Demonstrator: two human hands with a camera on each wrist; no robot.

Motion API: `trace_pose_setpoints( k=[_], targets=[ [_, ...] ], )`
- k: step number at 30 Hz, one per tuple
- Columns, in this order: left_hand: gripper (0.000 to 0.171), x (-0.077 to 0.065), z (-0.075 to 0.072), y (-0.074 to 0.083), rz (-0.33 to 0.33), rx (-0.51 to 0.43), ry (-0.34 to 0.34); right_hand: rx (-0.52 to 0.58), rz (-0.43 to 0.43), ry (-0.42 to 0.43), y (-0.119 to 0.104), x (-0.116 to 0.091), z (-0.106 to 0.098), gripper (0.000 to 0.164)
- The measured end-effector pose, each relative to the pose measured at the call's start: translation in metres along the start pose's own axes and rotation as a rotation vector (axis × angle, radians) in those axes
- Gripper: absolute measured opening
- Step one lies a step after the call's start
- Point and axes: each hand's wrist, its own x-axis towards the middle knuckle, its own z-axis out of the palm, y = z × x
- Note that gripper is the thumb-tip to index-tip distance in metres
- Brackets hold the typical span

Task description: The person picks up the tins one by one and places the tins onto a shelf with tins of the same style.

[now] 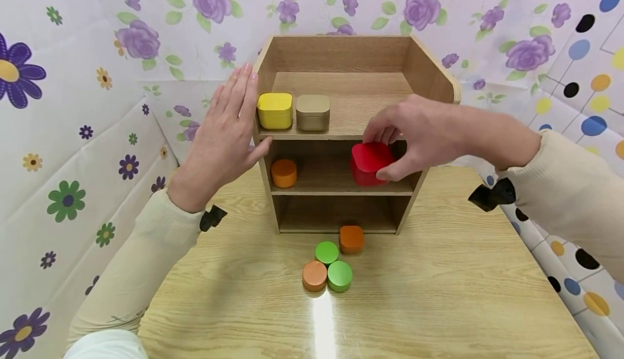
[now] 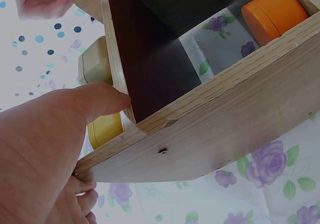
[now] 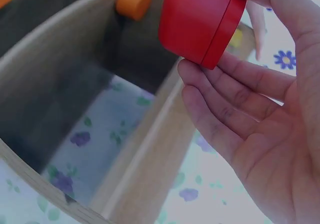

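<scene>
My right hand [image 1: 414,131] pinches a red lidded box [image 1: 370,170] between thumb and fingers, in front of the right part of the middle shelf. The right wrist view shows the red box's rounded base and its lid seam at my fingertips. My left hand [image 1: 224,118] lies with straight fingers along the left side of the small wooden shelf unit [image 1: 341,192]. In the left wrist view its thumb [image 2: 107,99] rests on the top board's front edge. Nearby on the top board stand a yellow box [image 1: 275,111] and a khaki box [image 1: 313,113]. A round orange box [image 1: 284,173] sits on the middle shelf's left.
On the wooden table [image 1: 439,283] in front of the unit stand an orange squarish box [image 1: 351,239], two green round boxes, one bright [image 1: 326,252] and one nearer [image 1: 339,275], and a copper-orange round box [image 1: 314,275]. Flowered cloth [image 1: 170,39] covers the walls behind.
</scene>
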Motion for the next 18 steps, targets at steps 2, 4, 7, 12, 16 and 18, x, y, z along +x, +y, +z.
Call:
trace_pose_setpoints(
  k=[2,4,7,12,16,18],
  targets=[
    [0.102,0.000,0.000,0.000,-0.001,0.006,0.000,-0.011,0.003,0.018,0.001,0.002,-0.008,0.039],
    [0.103,0.000,0.000,0.000,0.000,0.013,-0.002,-0.032,0.010,0.031,0.002,0.004,-0.015,0.038],
    [0.103,0.001,-0.001,0.000,-0.002,0.022,-0.007,-0.065,0.029,0.042,0.003,0.009,-0.025,0.038],
    [0.103,0.002,-0.001,0.001,-0.003,0.026,-0.009,-0.078,0.052,0.054,0.007,0.020,-0.037,0.040],
    [0.102,0.001,-0.001,0.001,0.001,0.015,0.000,-0.065,0.063,0.060,0.011,0.028,-0.043,0.039],
    [0.102,0.000,-0.001,0.001,0.001,0.012,0.003,-0.054,0.077,0.064,0.014,0.031,-0.045,0.039]
  ],
)
